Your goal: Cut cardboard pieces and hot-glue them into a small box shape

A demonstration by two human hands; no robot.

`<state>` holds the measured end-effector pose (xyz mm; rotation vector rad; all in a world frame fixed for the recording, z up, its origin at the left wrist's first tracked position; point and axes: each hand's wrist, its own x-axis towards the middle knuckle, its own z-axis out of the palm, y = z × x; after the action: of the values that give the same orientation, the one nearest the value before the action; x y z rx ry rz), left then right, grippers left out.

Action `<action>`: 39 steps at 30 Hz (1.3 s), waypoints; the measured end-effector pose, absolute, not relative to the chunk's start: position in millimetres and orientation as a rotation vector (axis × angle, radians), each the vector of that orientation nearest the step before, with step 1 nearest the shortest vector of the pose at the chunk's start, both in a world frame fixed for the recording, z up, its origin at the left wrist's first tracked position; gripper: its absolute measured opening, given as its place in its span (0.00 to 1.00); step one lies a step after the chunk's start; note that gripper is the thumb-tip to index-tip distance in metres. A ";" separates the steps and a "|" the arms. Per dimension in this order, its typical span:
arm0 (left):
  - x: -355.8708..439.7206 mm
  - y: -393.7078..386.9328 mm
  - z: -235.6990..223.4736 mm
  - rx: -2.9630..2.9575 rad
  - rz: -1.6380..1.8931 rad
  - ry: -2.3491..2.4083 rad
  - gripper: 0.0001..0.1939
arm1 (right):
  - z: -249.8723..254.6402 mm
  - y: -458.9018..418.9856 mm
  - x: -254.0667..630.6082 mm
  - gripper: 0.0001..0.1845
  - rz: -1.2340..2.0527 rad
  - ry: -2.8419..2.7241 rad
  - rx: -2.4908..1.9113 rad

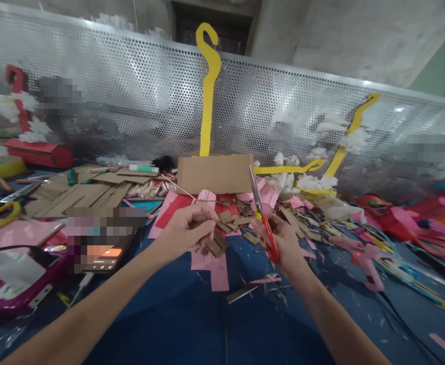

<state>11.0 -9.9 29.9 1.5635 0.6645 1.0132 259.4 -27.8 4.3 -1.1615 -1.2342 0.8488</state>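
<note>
From the head view, can see the left hand (pixel 195 225) with fingers curled narrow, thumb close to forefinger, holding a small cardboard piece (pixel 216 247); can place that cardboard piece just below and right of the fingertips, above a pink cut-out (pixel 219 279) on the blue table (pixel 169 319); cannot tell exactly which fingers press on it.

Can see the right hand (pixel 285 241) closed round the red handles of the scissors (pixel 271 241); can trace the blades upward and slightly left, away from the fingers, close together, well apart from the cardboard piece.

Farther off, can see a cardboard panel (pixel 214 175) standing upright, with a tall yellow hook (pixel 206 111) rising behind it against the perforated mesh (pixel 131 101); to the right, can find a pink glue gun (pixel 363 258); nearer, between the forearms, a metal blade (pixel 241 293); at left, a lit phone (pixel 104 258).
</note>
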 end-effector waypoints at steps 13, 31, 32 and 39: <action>9.2 -15.0 23.0 1.709 0.685 0.615 0.07 | -4.0 -47.6 225.2 0.18 1.283 -1.225 -0.908; 36.8 -16.8 -2.2 1.528 0.937 0.734 0.16 | -5.6 -53.7 215.9 0.20 1.278 -1.194 -0.847; 36.2 -17.1 -1.2 1.530 0.944 0.736 0.16 | -4.4 -54.0 215.1 0.20 1.274 -1.223 -0.864; 22.5 -10.8 20.6 1.247 1.243 0.675 0.13 | -1.1 -53.0 214.2 0.23 1.107 -1.362 -1.063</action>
<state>22.5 -10.8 20.6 1.2473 0.6746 1.2430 214.2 -53.0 -1.1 -1.0630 -1.3624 1.1073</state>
